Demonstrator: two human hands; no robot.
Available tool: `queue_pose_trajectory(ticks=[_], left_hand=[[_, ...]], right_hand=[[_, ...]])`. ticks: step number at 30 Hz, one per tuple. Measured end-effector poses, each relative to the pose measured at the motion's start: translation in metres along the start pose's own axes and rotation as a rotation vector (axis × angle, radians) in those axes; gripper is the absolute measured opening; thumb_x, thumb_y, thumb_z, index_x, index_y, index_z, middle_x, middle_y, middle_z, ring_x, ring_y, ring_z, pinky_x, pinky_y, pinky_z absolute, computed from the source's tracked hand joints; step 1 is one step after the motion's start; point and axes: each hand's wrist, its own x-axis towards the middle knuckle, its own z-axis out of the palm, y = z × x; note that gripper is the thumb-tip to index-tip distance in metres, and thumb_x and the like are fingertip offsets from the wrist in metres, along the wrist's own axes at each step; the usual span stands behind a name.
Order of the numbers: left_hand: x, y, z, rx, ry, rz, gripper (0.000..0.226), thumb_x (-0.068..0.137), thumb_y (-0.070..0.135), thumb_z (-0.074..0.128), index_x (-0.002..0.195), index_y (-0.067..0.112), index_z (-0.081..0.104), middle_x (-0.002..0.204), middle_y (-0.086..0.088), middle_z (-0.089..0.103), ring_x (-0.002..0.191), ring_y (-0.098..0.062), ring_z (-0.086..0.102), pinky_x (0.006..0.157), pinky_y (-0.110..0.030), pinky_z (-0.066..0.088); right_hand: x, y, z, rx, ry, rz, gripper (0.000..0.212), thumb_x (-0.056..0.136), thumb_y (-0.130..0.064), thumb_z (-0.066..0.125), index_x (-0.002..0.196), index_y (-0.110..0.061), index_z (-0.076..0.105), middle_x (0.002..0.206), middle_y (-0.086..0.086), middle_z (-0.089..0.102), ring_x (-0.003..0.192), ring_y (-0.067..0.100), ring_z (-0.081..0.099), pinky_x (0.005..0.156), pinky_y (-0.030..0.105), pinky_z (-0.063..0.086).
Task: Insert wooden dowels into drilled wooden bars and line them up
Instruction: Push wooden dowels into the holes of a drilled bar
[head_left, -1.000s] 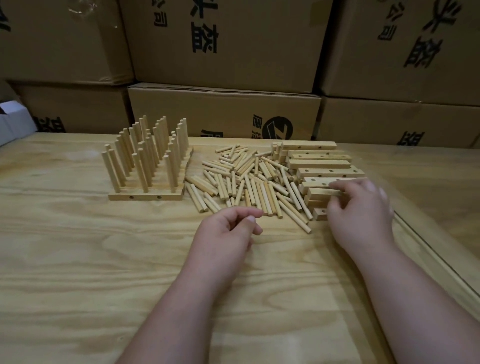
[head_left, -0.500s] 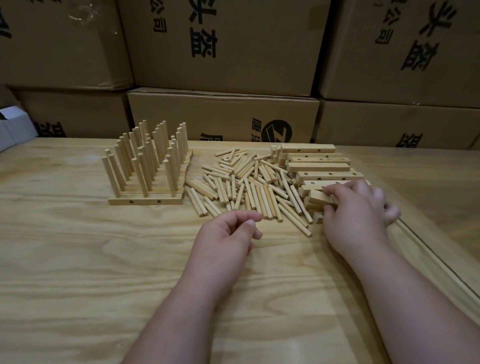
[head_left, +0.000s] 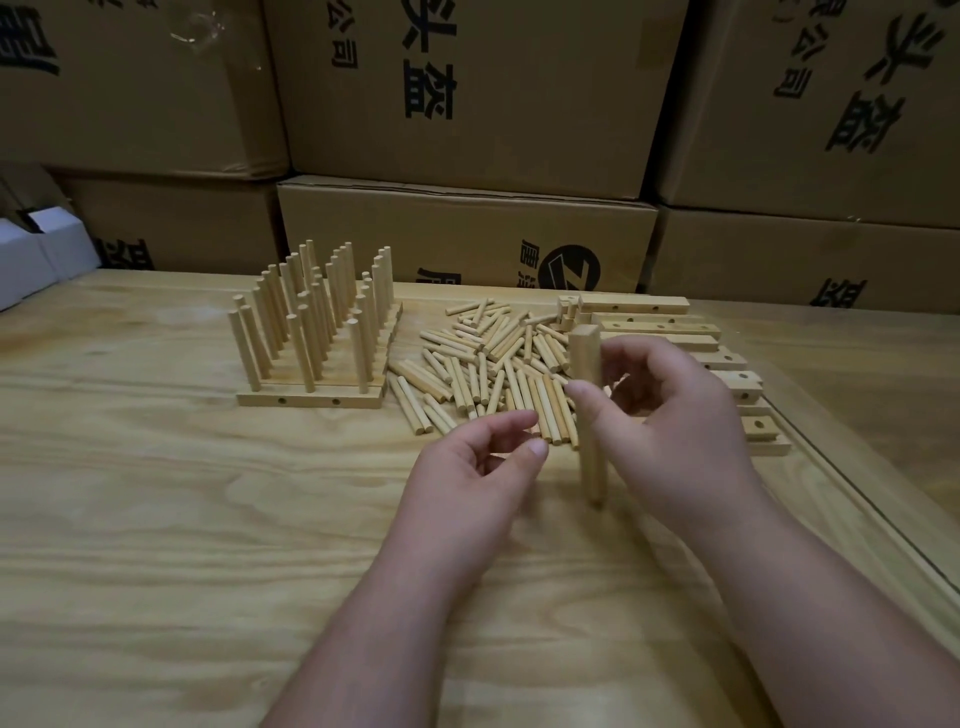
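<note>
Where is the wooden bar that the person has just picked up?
In the head view, the right hand holds the wooden bar upright right of centre, before the loose dowels, its lower end near the table.

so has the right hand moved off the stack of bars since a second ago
Yes. The right hand has come away from the stack of drilled bars, toward the person and the left hand, and now holds one bar upright in front of the loose dowels.
</note>
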Motion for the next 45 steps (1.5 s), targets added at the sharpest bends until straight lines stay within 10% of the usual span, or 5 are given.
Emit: queue_pose_trajectory(ticks=[13,20,28,41,45], left_hand=[[0.004,-0.004,-0.002,-0.018,0.050,0.040,0.010,0.090,0.024,0.076,0.100,0.024,0.074,0.091,0.006,0.078,0.080,-0.010,0.074,0.069,-0.027,0.059],[0.009,-0.002,-0.006,-0.224,0.170,-0.108,0.019,0.100,0.021,0.061,0.092,0.021,0.079,0.089,-0.003,0.079,0.080,-0.020,0.075,0.069,-0.031,0.059],[0.015,0.001,-0.012,-0.564,0.264,-0.146,0.022,0.105,0.011,0.050,0.104,0.007,0.071,0.096,-0.011,0.079,0.077,-0.021,0.075,0.069,-0.035,0.064],[0.013,0.005,-0.012,-0.583,0.296,-0.164,0.025,0.105,0.025,0.052,0.106,0.008,0.071,0.098,-0.011,0.079,0.077,-0.018,0.076,0.060,-0.028,0.060],[0.013,0.007,-0.013,-0.589,0.287,-0.188,0.026,0.105,0.023,0.049,0.108,0.006,0.068,0.095,-0.010,0.079,0.074,-0.017,0.074,0.061,-0.029,0.060]], right_hand=[[-0.009,-0.007,0.016,0.483,-0.078,0.223,0.009,0.097,-0.017,0.064,0.099,-0.020,0.072,0.087,0.001,0.073,0.069,0.020,0.072,0.058,0.031,0.061],[-0.012,0.022,0.026,-0.003,-0.097,0.069,0.017,0.096,-0.022,0.062,0.106,-0.034,0.068,0.105,-0.020,0.061,0.098,0.001,0.061,0.086,0.032,0.056],[-0.014,0.035,0.035,-0.716,-0.453,0.066,0.062,0.087,-0.069,0.022,0.147,-0.055,0.019,0.159,-0.003,0.024,0.145,0.022,0.009,0.108,0.049,-0.004],[-0.013,0.029,0.038,-0.740,-0.220,0.038,0.023,0.091,-0.052,0.053,0.091,-0.038,0.072,0.101,-0.020,0.061,0.113,0.012,0.045,0.106,0.047,0.009],[-0.014,0.029,0.040,-0.683,-0.238,0.056,0.034,0.088,-0.061,0.051,0.111,-0.041,0.066,0.115,-0.020,0.053,0.121,0.012,0.039,0.108,0.047,0.009]])
